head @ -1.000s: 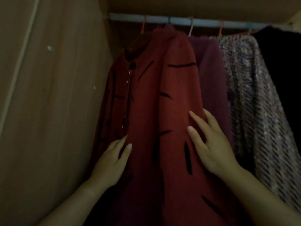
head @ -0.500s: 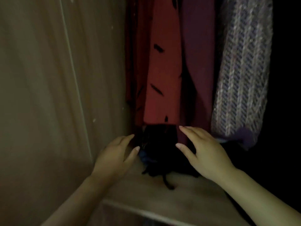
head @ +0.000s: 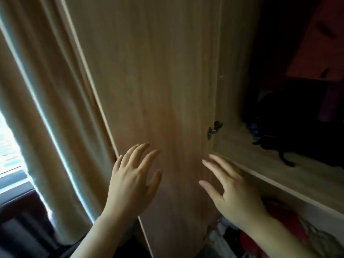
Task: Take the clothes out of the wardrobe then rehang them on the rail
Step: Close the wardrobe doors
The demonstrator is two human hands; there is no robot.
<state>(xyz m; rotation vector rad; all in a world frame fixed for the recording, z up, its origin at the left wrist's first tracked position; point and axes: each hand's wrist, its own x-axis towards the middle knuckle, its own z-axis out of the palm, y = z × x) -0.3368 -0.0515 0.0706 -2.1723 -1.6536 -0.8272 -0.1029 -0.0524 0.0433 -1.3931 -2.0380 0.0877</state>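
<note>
The open wooden wardrobe door [head: 158, 81] fills the middle of the head view. My left hand [head: 132, 181] hovers in front of its lower part, fingers spread and empty. My right hand [head: 232, 190] is beside it, fingers straight, near the front edge of the wardrobe shelf [head: 260, 164], holding nothing. At the far upper right, the hem of the hanging red garment with black marks [head: 316, 53] shows inside the dark wardrobe. A dark bundle of cloth [head: 290, 127] lies on the shelf below it. The rail is out of frame.
A beige curtain [head: 46, 108] hangs to the left of the door, with a bright window [head: 7, 146] behind it. A metal hinge [head: 214, 129] sits at the door's inner edge. Under the shelf, red and light clothes [head: 279, 229] lie in a lower compartment.
The view has swung down and left, from the hanging clothes to the door. Both hands have left the red garment and the dark bundle and now hover empty before the door.
</note>
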